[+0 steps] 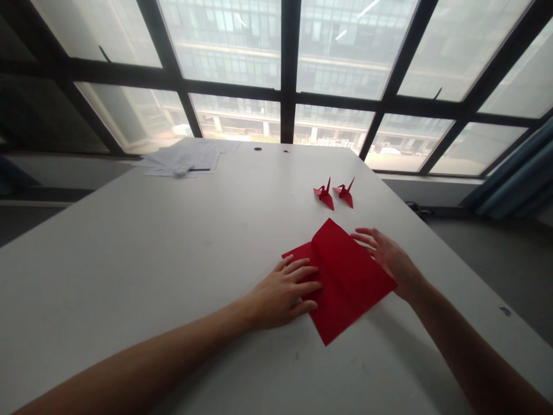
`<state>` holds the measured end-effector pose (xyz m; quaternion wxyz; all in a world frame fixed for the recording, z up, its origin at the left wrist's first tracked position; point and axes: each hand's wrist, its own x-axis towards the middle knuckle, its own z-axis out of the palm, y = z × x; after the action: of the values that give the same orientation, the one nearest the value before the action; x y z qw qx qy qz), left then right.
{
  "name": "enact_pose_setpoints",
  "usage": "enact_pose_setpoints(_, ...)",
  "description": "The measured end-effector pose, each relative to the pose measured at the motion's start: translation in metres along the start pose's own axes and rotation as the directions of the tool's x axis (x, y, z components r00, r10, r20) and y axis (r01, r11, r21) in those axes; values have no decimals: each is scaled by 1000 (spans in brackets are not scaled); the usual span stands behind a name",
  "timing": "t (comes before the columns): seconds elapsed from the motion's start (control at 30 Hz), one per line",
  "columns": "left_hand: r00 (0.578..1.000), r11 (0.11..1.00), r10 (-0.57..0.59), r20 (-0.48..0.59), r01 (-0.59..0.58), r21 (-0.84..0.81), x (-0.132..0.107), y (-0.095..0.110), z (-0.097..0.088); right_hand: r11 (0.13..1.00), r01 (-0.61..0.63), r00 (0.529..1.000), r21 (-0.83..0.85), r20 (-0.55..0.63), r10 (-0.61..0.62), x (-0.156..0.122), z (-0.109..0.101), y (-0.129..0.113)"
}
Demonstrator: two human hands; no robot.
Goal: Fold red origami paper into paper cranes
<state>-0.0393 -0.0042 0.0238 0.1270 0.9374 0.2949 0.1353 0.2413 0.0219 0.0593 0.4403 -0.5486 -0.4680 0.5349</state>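
Observation:
A red sheet of paper (345, 276) lies on the white table (173, 259), creased down its middle with its left part partly raised. My left hand (283, 294) rests flat on the sheet's left edge, fingers spread and open. My right hand (386, 253) hovers at the sheet's right edge, fingers stretched out, holding nothing. Two small red folded paper cranes (333, 194) stand side by side just beyond the sheet.
A pile of white papers (185, 158) with a dark pen lies at the table's far left. Two small dark holes (258, 149) mark the far edge. Large windows rise behind the table. A blue curtain (514, 184) hangs at the right.

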Motion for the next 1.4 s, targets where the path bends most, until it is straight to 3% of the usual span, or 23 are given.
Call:
enact_pose_setpoints(0.1,1000,1000,-7,6,8,-25,0,1,-2,976,52,987,-213,161,-18,1,-15,-6)
enact_pose_setpoints(0.17,1000,999,-21,3,21,-34,0,0,-2,951,38,995,-308,96,-8,2,-15,-1)
enact_pose_setpoints(0.23,999,999,-32,-15,31,-42,0,-1,0,951,-55,998,-305,15,62,4,-11,7)
enact_pose_setpoints(0.37,994,997,-71,-86,67,-46,0,-7,8,968,-188,977,-167,66,201,11,-4,21)
enact_pose_setpoints(0.43,975,991,-132,-178,123,-60,0,-11,13,973,-81,997,-218,-27,77,13,-6,21)
enact_pose_setpoints(0.47,955,984,-175,-241,159,-85,0,-12,15,957,18,992,-290,-116,-53,12,-7,19)
enact_pose_setpoints(0.5,925,973,-223,-306,193,-125,0,-13,16,915,131,953,-382,-204,-222,11,-9,16)
enact_pose_setpoints(0.57,847,943,-319,-425,238,-232,1,-16,16,730,365,763,-578,-264,-590,3,-11,7)
enact_pose_setpoints(0.63,755,906,-401,-519,240,-349,3,-20,15,462,560,556,-688,-101,-825,-7,-10,-1)
enact_pose_setpoints(0.7,650,862,-478,-590,218,-458,4,-26,12,227,700,467,-678,194,-863,-16,-4,-3)
enact_pose_setpoints(0.77,522,817,-555,-648,194,-543,5,-33,9,92,745,471,-661,423,-774,-23,6,2)
enact_pose_setpoints(0.83,380,795,-600,-704,182,-579,5,-40,6,32,758,528,-651,583,-618,-27,18,13)
enact_pose_setpoints(0.87,333,799,-598,-729,184,-572,4,-42,4,28,765,554,-643,636,-537,-27,24,19)
enact_pose_setpoints(0.9,325,815,-579,-748,193,-547,3,-44,3,38,770,579,-637,672,-462,-28,28,24)
enact_pose_setpoints(0.93,364,838,-545,-755,204,-507,2,-44,2,59,778,594,-625,703,-390,-28,32,28)
enact_pose_setpoints(0.97,453,867,-496,-741,209,-452,1,-43,2,89,785,604,-613,727,-326,-29,34,30)
enact_pose_setpoints(1.0,578,900,-427,-695,200,-387,0,-42,1,125,791,608,-599,746,-273,-29,34,31)
enact_pose_setpoints(1.07,829,958,-245,-502,128,-257,-1,-36,2,209,799,600,-565,776,-195,-30,32,28)
enact_pose_setpoints(1.1,911,976,-154,-382,80,-204,-1,-33,2,253,799,592,-546,787,-173,-29,30,25)
enact_pose_setpoints(1.13,958,986,-84,-274,41,-159,-1,-29,3,297,794,589,-530,791,-166,-28,27,22)
enact_pose_setpoints(1.2,990,996,-15,-137,2,-94,0,-25,3,373,762,623,-530,757,-197,-23,21,20)
enact_pose_setpoints(1.3,996,999,-8,-90,4,-50,0,-21,1,428,671,739,-605,597,-314,-10,14,26)
enact_pose_setpoints(1.4,996,999,-5,-85,2,-32,0,-19,-2,403,654,757,-640,557,-342,-1,12,35)
